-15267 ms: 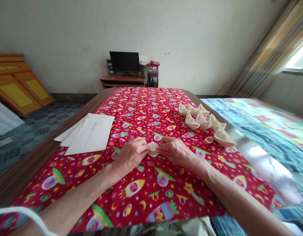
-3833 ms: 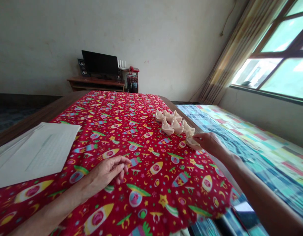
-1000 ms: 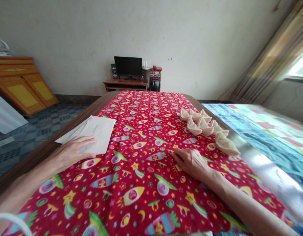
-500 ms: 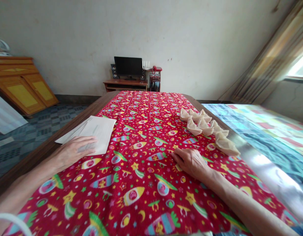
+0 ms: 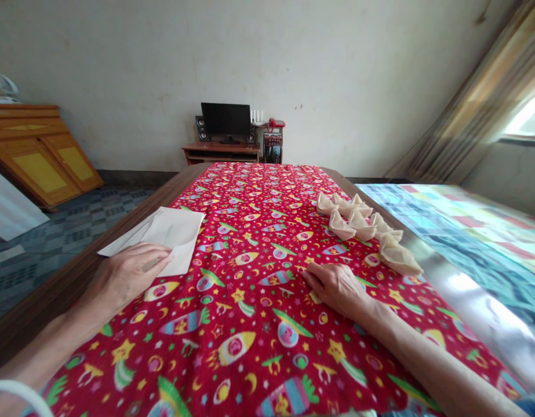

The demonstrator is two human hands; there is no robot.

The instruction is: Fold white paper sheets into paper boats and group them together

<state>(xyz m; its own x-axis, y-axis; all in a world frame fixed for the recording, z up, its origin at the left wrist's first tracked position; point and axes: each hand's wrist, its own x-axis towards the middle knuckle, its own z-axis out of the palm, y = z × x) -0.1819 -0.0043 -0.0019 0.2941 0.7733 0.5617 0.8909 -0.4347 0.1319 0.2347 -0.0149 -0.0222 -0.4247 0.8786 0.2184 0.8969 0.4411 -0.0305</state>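
Over the wood-grain table (image 5: 137, 218) lies a fuzzy red cloth (image 5: 258, 313); at its left, thin, smooth paper sheets (image 5: 130, 234), long axis seemingly running away from the person, lie under the nearer left hand (image 5: 130, 271), thumb and fingers pinching the bowed top sheet (image 5: 186, 240). Well apart, the right hand (image 5: 335, 286) rests loosely curled, nothing visible inside, near stiff, pointed folded pieces (image 5: 358, 225).

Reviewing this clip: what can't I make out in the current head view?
All in the head view:
- Near-left part of the white rectangular paper sheets: behind the left hand.
- Faint marking on the top sheet: too small to read.
- Palm of the right hand: turned away from the camera.
- Curved white band: cut off by the frame edges.
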